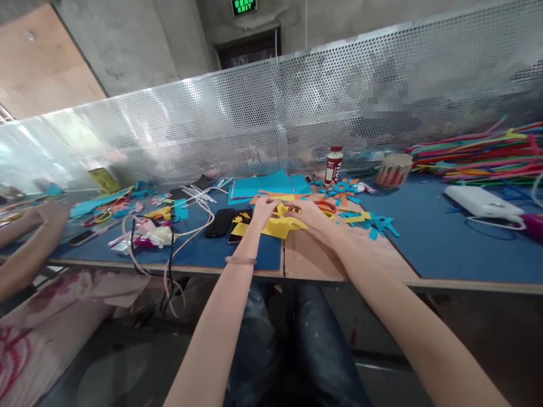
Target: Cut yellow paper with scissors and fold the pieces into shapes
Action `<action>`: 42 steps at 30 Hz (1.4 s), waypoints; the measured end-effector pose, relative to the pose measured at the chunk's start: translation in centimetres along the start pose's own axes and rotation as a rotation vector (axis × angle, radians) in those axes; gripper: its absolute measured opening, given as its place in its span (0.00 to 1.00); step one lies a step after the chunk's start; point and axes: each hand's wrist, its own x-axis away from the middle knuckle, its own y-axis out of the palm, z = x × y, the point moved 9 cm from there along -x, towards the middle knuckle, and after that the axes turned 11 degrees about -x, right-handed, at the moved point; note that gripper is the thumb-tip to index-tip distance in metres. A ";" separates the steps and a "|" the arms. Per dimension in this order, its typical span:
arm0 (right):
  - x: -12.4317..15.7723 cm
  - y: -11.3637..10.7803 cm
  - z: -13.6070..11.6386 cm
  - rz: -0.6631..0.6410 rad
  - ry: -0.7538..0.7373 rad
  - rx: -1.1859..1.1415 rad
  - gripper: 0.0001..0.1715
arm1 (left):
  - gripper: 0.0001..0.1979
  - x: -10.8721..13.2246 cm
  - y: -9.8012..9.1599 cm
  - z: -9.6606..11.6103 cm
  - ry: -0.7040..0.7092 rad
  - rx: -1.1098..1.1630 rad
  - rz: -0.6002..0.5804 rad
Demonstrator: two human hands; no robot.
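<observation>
My left hand (pixel 265 210) and my right hand (pixel 309 212) meet above the middle of the table. Between their fingertips is a small curled piece of yellow paper (pixel 281 210), pinched from both sides. A larger yellow sheet (pixel 275 228) lies flat beneath my hands, partly covered by them. Orange-handled scissors (pixel 326 208) rest just beyond my right hand. Blue sheets (pixel 263 185) are stacked behind my hands. To the left of my left hand lie a black phone (pixel 219 223) and a dark flat item carrying yellow scraps (pixel 242 219).
Blue and orange paper flowers (pixel 344 190) and blue strips (pixel 379 224) lie to the right, near a bottle (pixel 334 165) and a jar (pixel 394 170). Pipe cleaners (pixel 479 152) are piled at far right. Cables (pixel 199 226) trail off the table's left front edge, near another person's arm (pixel 38 243).
</observation>
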 end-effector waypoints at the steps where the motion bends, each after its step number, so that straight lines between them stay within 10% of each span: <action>1: 0.0 -0.1 0.0 0.000 0.007 -0.009 0.14 | 0.16 0.0 0.0 0.0 -0.002 0.002 -0.004; 42: 0.1 0.4 6.2 0.133 0.252 -0.967 0.17 | 0.15 -0.4 2.3 0.6 0.150 0.162 -0.289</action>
